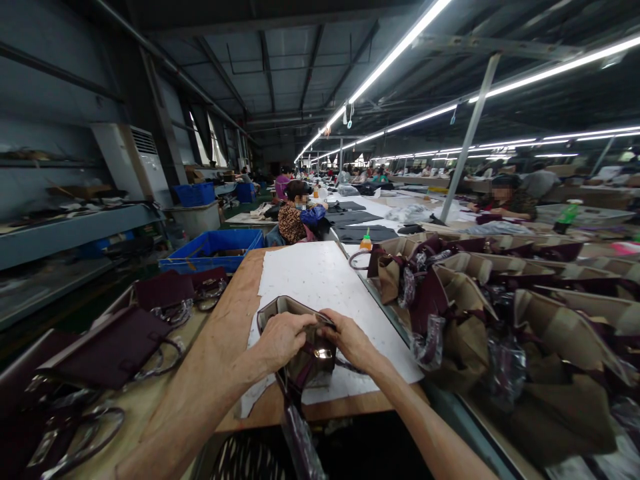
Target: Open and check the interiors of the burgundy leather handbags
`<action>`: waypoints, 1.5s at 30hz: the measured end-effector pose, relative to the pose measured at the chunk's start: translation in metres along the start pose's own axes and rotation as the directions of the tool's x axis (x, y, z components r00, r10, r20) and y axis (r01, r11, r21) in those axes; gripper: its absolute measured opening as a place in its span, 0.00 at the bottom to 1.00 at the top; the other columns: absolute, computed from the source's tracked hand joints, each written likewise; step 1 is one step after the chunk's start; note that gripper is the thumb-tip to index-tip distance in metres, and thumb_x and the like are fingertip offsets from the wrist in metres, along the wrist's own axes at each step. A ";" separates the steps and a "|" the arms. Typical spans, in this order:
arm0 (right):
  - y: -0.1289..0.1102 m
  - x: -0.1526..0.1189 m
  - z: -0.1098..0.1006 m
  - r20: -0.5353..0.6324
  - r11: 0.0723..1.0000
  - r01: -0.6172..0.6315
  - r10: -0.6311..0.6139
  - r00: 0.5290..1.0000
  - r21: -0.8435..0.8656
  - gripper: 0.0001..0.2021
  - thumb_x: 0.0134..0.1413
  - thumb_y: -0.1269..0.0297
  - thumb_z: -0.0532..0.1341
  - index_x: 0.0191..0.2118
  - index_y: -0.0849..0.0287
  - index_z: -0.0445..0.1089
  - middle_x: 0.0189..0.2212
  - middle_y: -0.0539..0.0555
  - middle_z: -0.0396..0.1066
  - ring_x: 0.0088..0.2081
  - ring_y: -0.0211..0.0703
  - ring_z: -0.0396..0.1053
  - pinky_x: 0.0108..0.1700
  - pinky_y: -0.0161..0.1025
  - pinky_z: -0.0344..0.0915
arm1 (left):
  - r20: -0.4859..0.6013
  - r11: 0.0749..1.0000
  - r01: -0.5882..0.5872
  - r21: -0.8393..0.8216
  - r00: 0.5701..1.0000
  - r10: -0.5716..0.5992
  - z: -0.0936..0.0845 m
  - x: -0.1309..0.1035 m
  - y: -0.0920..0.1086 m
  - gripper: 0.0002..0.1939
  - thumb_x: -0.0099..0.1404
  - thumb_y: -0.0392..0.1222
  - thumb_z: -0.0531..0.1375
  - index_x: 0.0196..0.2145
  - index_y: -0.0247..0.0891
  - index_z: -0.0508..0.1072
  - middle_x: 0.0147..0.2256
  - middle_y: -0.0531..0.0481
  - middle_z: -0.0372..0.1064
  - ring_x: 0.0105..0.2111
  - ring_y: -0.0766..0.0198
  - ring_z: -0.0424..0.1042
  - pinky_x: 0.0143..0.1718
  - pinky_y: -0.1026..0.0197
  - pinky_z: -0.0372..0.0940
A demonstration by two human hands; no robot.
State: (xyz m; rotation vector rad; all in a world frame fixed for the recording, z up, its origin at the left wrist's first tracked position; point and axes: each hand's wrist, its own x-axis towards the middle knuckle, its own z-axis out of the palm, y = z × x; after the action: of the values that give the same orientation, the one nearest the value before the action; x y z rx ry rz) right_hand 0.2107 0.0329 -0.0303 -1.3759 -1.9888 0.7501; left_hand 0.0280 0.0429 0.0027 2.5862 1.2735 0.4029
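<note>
A dark maroon and beige handbag [300,377] stands at the near edge of the white-covered table [305,280], its opening facing up. My left hand [283,339] grips the bag's upper rim, fingers bent over it. On the rim's right side my right hand [350,339] pinches the edge, close to the left fingertips. Below the hands a shiny metal clasp [323,354] shows on the bag. A plastic-wrapped handle [301,440] hangs down over the table's front edge. The bag's inside is mostly hidden by my hands.
Maroon bags [113,347] lie on the left. Many beige and maroon bags [465,327] crowd the right-hand table. A blue crate [213,250] stands beyond the left bags. Ahead sits a person in a patterned top [291,223], near an orange bottle [367,243].
</note>
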 end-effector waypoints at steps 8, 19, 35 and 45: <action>-0.019 -0.003 0.001 -0.013 0.962 0.032 -0.037 0.999 -0.270 0.13 0.48 0.64 0.57 0.43 0.52 0.65 0.40 0.50 0.68 0.42 0.41 0.63 0.38 0.34 0.53 | 0.150 0.978 0.194 0.079 0.967 -0.205 -0.006 0.020 0.000 0.17 0.47 0.32 0.52 0.32 0.43 0.76 0.31 0.50 0.73 0.31 0.61 0.69 0.29 0.65 0.60; -0.025 0.007 0.001 -0.048 0.935 -0.027 0.010 0.999 -0.353 0.09 0.48 0.63 0.58 0.38 0.52 0.67 0.37 0.49 0.70 0.40 0.42 0.64 0.35 0.34 0.51 | 0.335 0.995 0.089 0.039 0.937 -0.097 -0.018 0.029 -0.001 0.11 0.47 0.33 0.53 0.25 0.36 0.75 0.23 0.51 0.70 0.24 0.66 0.65 0.22 0.69 0.55; -0.014 0.010 0.000 -0.084 0.947 -0.019 -0.009 0.996 -0.320 0.08 0.54 0.63 0.52 0.36 0.54 0.67 0.31 0.50 0.71 0.34 0.39 0.65 0.33 0.33 0.52 | -0.027 0.927 0.211 0.309 0.977 -0.214 -0.020 0.013 0.006 0.10 0.58 0.35 0.50 0.33 0.33 0.70 0.39 0.39 0.67 0.43 0.51 0.65 0.44 0.51 0.57; -0.001 0.001 -0.026 0.025 0.997 -0.050 0.052 0.998 -0.050 0.11 0.50 0.62 0.53 0.34 0.58 0.71 0.25 0.48 0.70 0.28 0.38 0.62 0.30 0.33 0.53 | -0.163 0.967 0.105 0.231 0.984 -0.068 -0.031 0.003 -0.018 0.25 0.55 0.37 0.58 0.51 0.39 0.58 0.51 0.44 0.60 0.52 0.54 0.57 0.53 0.53 0.49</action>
State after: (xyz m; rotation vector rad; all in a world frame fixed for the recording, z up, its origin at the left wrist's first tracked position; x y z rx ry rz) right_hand 0.2284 0.0364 -0.0121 -1.4575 -2.0120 0.7500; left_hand 0.0061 0.0585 0.0268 2.7262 1.5710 0.4675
